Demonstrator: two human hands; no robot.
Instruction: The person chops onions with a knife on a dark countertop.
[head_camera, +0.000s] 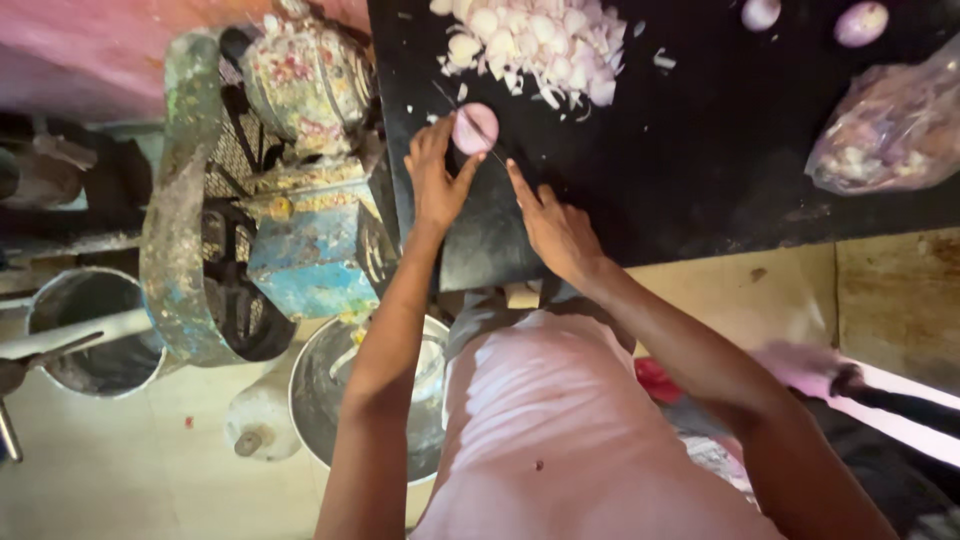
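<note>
Black bench (700, 170) fills the upper right, near edge running across mid-frame, left edge just beside a paint-spattered machine (290, 190). Open black surface between the hands and the bag, wide room there; left side is tight, machine crowds the bench edge. Pale floor (120, 470) below left with two metal buckets: one (90, 330) at far left, one (330, 400) under the left arm.

Clear bag (890, 130) of onion scraps sits at the right edge of the bench. Pile of chopped onion (540, 40) at the far edge, just beyond the hands. Two peeled onions (860, 22) near the far right corner.

Left hand (435, 175) near the left edge of the bench, fingers curled narrow around a half onion (474, 128), pinning it cut face up. Half onion: round, pink, smooth, close to the chopped pile. Right hand (555, 225) beside it, forefinger stretched along a thin knife (470, 122) whose blade lies across the half onion; grip closed on the handle.
</note>
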